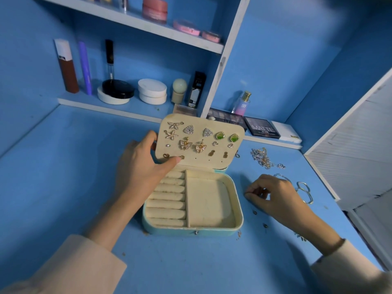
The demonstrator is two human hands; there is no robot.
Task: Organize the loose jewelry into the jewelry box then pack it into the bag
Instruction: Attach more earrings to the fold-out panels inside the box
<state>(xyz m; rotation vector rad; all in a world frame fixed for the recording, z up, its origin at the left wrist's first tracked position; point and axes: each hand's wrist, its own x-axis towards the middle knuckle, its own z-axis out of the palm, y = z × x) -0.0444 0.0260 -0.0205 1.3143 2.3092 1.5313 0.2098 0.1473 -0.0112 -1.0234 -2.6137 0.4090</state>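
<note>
Pale sleeves fill the lower corners, and from them both hands reach over the blue bench. Between the hands sits the jewelry box, open, its teal front wall toward the camera. Ring rolls fill its left part and a bare cream tray its right. Its lid stands upright at the back, studded with earrings (starfish, triangles, green stones, butterflies, small gold pieces).

The left hand grips the lid by its left edge, thumb laid across the lower inner face, fingers curled round the edge. The right hand is at the bench just right of the box, apart from it, fingers curled down with the tips drawn together; whether they pinch anything cannot be told.

Small loose pieces lie on the bench below that hand. Tangled chains lie right of the lid, and bangles just beyond the right hand. Behind, shelves carry cosmetics, with a palette and a perfume bottle nearby.
</note>
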